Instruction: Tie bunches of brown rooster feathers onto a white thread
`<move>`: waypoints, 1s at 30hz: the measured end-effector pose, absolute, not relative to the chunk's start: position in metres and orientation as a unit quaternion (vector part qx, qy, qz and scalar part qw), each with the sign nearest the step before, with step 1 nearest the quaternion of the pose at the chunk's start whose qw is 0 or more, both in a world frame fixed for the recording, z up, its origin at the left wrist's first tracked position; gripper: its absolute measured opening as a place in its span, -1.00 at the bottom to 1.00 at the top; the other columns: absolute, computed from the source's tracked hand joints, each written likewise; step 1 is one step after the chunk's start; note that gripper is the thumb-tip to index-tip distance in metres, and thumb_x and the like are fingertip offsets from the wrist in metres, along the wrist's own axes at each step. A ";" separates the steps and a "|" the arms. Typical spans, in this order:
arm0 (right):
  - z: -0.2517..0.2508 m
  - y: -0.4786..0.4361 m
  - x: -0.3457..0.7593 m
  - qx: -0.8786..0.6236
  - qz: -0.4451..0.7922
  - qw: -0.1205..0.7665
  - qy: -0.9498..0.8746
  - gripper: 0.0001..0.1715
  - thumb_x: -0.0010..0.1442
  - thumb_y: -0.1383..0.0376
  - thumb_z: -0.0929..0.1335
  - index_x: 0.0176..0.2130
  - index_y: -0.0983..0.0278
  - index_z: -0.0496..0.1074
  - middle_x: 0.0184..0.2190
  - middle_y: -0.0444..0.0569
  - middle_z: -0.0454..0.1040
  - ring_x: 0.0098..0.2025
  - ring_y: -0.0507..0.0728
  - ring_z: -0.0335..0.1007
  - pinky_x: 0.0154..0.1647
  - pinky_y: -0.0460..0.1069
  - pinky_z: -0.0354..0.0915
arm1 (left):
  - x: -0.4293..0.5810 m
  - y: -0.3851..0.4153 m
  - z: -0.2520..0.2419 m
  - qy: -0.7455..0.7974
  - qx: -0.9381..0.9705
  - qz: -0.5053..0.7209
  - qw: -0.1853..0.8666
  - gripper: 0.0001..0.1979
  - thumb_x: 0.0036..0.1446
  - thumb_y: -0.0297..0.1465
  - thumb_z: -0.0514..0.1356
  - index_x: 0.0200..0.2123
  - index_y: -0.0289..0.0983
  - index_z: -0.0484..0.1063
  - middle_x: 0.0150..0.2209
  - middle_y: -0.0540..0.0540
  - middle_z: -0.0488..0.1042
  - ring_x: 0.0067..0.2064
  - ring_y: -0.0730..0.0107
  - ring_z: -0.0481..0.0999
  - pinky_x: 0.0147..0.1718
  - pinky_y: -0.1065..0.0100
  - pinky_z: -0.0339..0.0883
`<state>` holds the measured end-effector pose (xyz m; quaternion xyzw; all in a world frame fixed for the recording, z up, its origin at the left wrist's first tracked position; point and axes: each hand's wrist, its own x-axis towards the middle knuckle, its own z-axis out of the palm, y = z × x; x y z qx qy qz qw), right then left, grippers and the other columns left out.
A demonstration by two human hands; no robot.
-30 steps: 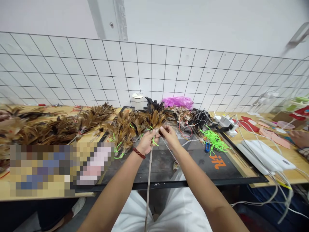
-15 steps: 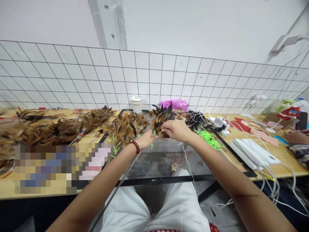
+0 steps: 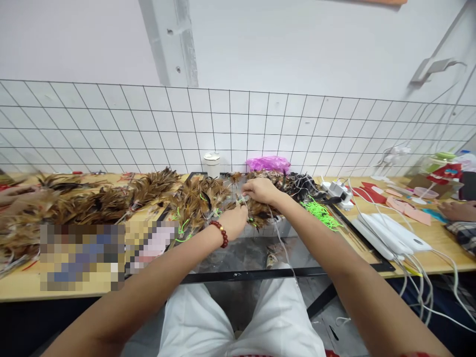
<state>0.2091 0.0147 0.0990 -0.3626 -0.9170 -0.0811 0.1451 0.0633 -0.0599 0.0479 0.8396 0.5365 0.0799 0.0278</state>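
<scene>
A bunch of brown and black feathers [image 3: 262, 212] lies just right of my left hand [image 3: 235, 221], which is closed on its tied end. A bead bracelet circles that wrist. My right hand [image 3: 258, 190] is closed above the bunch, fingertips bent toward the left hand. Whitish string [image 3: 278, 233] passes near the right hand and trails down over the table's front edge. The fingertips of both hands are partly hidden. Left of my hands lies a pile of brown feather bunches [image 3: 199, 198] with bright green ties.
Black feathers [image 3: 303, 183], green strings [image 3: 320, 214] and a pink plastic bag [image 3: 268, 164] lie near the right hand. A white cup [image 3: 211, 164] stands behind. White boxes [image 3: 390, 235] with cables sit right. Other people's hands [image 3: 457, 210] show at both sides.
The feather bunch has turned from upright to pointing down and right. My left hand has moved slightly right and the right hand slightly left; they are now closer together. The view tilts up a little.
</scene>
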 end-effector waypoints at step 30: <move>-0.001 0.083 0.280 -0.586 0.271 0.380 -0.663 -0.71 0.02 0.18 0.23 -0.49 0.32 0.41 -0.61 -0.14 0.28 -0.50 0.01 0.14 -0.46 -0.09 0.08 | 0.012 0.043 0.103 0.357 0.452 0.544 0.610 -0.74 0.11 -0.30 0.19 -0.45 -0.30 0.17 -0.59 0.08 0.19 -0.68 0.70 0.08 -0.76 0.64 -0.21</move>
